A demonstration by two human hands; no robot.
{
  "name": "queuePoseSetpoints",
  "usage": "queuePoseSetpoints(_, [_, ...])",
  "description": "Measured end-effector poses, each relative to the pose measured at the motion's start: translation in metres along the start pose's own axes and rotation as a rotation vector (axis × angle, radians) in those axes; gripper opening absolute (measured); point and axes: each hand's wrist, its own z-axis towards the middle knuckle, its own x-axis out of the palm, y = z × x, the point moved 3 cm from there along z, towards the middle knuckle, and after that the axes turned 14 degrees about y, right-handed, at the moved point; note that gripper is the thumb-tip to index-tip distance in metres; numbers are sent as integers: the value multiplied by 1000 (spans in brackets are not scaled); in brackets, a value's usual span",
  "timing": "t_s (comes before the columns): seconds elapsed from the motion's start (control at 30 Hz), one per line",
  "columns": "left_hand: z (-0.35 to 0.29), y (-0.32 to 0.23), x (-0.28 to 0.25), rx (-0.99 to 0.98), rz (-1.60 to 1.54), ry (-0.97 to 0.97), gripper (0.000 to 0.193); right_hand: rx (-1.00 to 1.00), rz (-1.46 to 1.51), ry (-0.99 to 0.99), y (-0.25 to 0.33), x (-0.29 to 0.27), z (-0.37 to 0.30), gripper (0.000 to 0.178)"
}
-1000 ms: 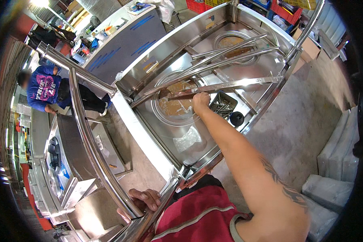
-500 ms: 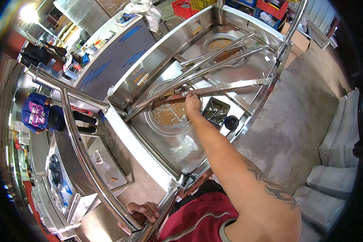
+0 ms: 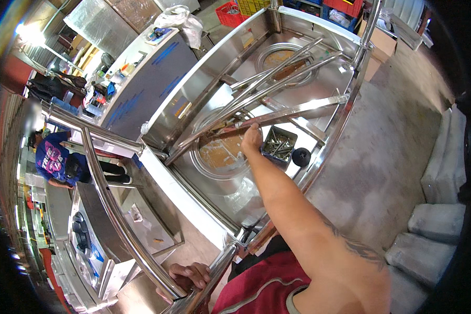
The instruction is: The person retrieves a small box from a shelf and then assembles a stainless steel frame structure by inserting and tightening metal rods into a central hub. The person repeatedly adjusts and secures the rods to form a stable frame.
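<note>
A lamp glares white at ten o'clock. The curved steel tube gleams. Fisheye edges bend and blacken.

And there's the lamp, blazing away at ten o'clock! A grey-sided worktop streaked blue runs across half past ten, a red crate sits at twelve, corrugated sheeting stands toward half past one, mottled grey floor spreads at three, wrapped grey packs line up at four.

Blue shirt on co-worker at left: large pale lettering stands across the chest, over a pink print.
</note>
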Motion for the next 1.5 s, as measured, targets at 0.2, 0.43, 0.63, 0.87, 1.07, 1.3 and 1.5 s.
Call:
queuePoseSetpoints(0.2, [-30,30,-84,-223,114,-303,57,57,216,598,42,0,-63,30])
queuePoseSetpoints(0.43, [-87,84,-60,-1153,606,268,32,-349,9,822,113,-126,-49,16])
queuePoseSetpoints(0.63, [-3,115,40,-825,689,761,32,-296,-1423,571,86,-142,-46,34])
queuePoseSetpoints(0.87, [94,157,105,-701,941,604,30,-588,-1419,359,57,-134,-48,18])
queuePoseSetpoints(1.07, [135,203,89,-774,1197,365,29,-564,-1388,410,58,-139,-54,20])
queuePoseSetpoints(1.3, [217,273,55,-442,1568,30,26,-726,-753,300,131,-213,-121,18])
queuePoseSetpoints(1.5, [273,341,44,-653,1844,396,19,-778,-75,330,108,-323,-199,18])
